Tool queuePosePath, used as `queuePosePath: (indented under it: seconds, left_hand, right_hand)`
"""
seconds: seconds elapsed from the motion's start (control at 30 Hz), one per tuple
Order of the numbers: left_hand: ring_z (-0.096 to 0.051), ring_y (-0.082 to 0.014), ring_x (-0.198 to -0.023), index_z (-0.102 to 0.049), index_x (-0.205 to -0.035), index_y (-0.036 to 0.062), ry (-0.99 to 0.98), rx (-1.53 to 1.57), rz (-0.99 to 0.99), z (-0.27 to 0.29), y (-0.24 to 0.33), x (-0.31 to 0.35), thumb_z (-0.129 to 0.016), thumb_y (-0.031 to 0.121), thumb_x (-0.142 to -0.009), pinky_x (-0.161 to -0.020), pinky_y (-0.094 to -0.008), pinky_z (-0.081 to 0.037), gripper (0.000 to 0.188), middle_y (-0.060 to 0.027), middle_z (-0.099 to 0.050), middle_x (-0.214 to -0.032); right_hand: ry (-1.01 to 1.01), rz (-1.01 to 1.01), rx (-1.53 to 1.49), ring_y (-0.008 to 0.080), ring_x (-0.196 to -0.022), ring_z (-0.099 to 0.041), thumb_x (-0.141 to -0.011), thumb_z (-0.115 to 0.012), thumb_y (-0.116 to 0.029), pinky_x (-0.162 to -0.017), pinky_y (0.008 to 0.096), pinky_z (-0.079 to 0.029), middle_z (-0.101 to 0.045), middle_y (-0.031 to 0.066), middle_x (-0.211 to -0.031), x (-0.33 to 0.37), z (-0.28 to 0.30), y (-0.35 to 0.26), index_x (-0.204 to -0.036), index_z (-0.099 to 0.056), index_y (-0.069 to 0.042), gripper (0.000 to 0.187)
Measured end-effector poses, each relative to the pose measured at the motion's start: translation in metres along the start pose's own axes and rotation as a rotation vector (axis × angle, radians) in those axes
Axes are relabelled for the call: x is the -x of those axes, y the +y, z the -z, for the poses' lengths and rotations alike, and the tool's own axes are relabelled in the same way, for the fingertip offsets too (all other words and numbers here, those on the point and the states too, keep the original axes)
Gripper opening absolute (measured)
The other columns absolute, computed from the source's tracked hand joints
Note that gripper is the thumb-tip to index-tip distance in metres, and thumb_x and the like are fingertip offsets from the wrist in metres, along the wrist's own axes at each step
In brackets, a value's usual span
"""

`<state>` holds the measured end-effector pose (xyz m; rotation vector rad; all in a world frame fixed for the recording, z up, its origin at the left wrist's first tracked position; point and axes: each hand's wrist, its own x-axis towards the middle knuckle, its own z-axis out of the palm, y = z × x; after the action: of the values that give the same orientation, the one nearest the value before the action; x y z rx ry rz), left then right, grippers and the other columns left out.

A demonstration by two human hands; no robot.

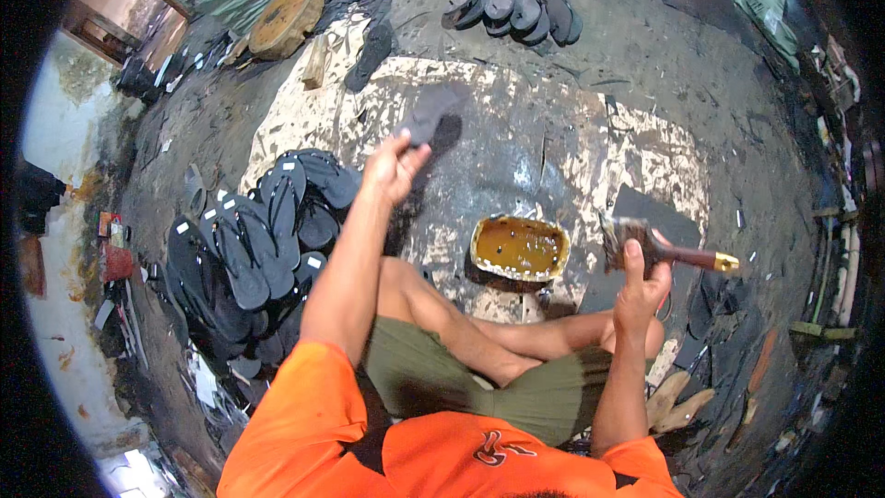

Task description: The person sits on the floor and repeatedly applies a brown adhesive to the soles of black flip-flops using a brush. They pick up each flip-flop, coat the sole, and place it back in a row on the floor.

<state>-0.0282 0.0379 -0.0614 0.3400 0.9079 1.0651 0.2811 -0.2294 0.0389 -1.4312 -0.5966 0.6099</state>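
The right hand (pixel 638 290) is curled firmly around the neck of a wide brush (pixel 693 258), thumb laid along it, bristles pointing left and the brown handle sticking out to the right; the brush looks fairly light, though its dark, caked bristles may be sticky, so the neck or handle is the clean place to grip. Farther out, the left hand (pixel 392 171) pinches the near end of a dark sole (pixel 429 113) between thumb and fingers, holding it out above a stained board (pixel 300 149). The sole is a little blurred, but it seems thin, light and bendy, like foam or rubber, hard to break and best held by an edge so that its flat face is left free. As for the rest, a pair of wooden foot shapes (pixel 679 402) lies nearest, beside the crossed legs. A heap of black sandals (pixel 241 254) crowds the left forearm and leaves it little room on that side. A tub (pixel 519 251) of amber liquid sits between the two hands, in the way of any low straight move across and probably easy to knock or spill. Beyond, a wooden block (pixel 315 62) rests on the board, then a round wooden slab (pixel 287 18) to the left and a row of dark soles (pixel 527 13) on the floor.
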Motion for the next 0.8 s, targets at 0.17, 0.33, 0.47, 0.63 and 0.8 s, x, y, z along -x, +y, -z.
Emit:
queuePosePath:
  seconds: [0.17, 0.33, 0.47, 0.63, 0.8]
  left_hand:
    - [-0.061, -0.0217, -0.099, -0.045, -0.132, -0.0051, 0.359, -0.421, -0.397, 0.019, 0.039, -0.165, -0.061, 0.007, -0.091, -0.072, -0.0306, -0.061, 0.046, -0.0151, -0.055, -0.120]
    - [-0.067, -0.0272, -0.089, -0.044, -0.134, -0.0054, 0.556, -0.604, -0.593, 0.083, 0.047, -0.263, -0.054, 0.003, -0.087, -0.070, -0.0345, -0.059, 0.049, -0.0207, -0.063, -0.111]
    - [-0.065, -0.0276, -0.076, -0.050, -0.119, -0.0058, 0.618, -0.946, -0.326, 0.068, 0.023, -0.258, -0.055, 0.012, -0.083, -0.066, -0.0390, -0.055, 0.040, -0.0176, -0.064, -0.093]
    - [-0.058, -0.0259, -0.079, -0.060, -0.086, 0.0030, 0.237, -1.181, -0.632, 0.027, 0.025, -0.144, -0.043, 0.030, -0.101, -0.077, -0.0410, -0.047, 0.035, -0.0104, -0.059, -0.079]
    - [-0.061, -0.0149, -0.071, -0.064, -0.091, 0.0017, 0.273, -0.931, -0.798, -0.009, 0.109, 0.176, -0.050, 0.028, -0.099, -0.063, -0.0312, -0.049, 0.031, -0.0077, -0.062, -0.075]
  right_hand:
    - [0.082, -0.058, 0.333, 0.0193, -0.103, -0.056, -0.089, -0.067, -0.018, -0.094, 0.0337, -0.043, -0.061, 0.0091, -0.109, 0.005, 0.045, 0.001, -0.123, -0.054, 0.001, 0.040]
    - [0.270, -0.227, 0.576, 0.0105, -0.089, -0.055, -0.095, -0.063, -0.017, -0.079, 0.0257, -0.045, -0.059, 0.0025, -0.105, 0.021, 0.067, -0.026, -0.125, -0.051, 0.000, 0.037]
    - [0.220, -0.166, 0.522, 0.0095, -0.086, -0.052, -0.096, -0.062, -0.020, -0.075, 0.0270, -0.045, -0.058, 0.0024, -0.101, 0.017, 0.071, -0.014, -0.128, -0.049, 0.000, 0.040]
    - [0.017, -0.167, 0.609, 0.0148, -0.088, -0.054, -0.096, -0.061, -0.031, -0.078, 0.0326, -0.046, -0.057, 0.0065, -0.099, -0.031, 0.010, 0.021, -0.124, -0.052, -0.001, 0.042]
    - [-0.228, -0.191, 0.527, 0.0129, -0.084, -0.048, -0.098, -0.057, -0.039, -0.080, 0.0308, -0.041, -0.054, 0.0025, -0.093, -0.046, -0.057, 0.046, -0.109, -0.057, 0.000, 0.041]
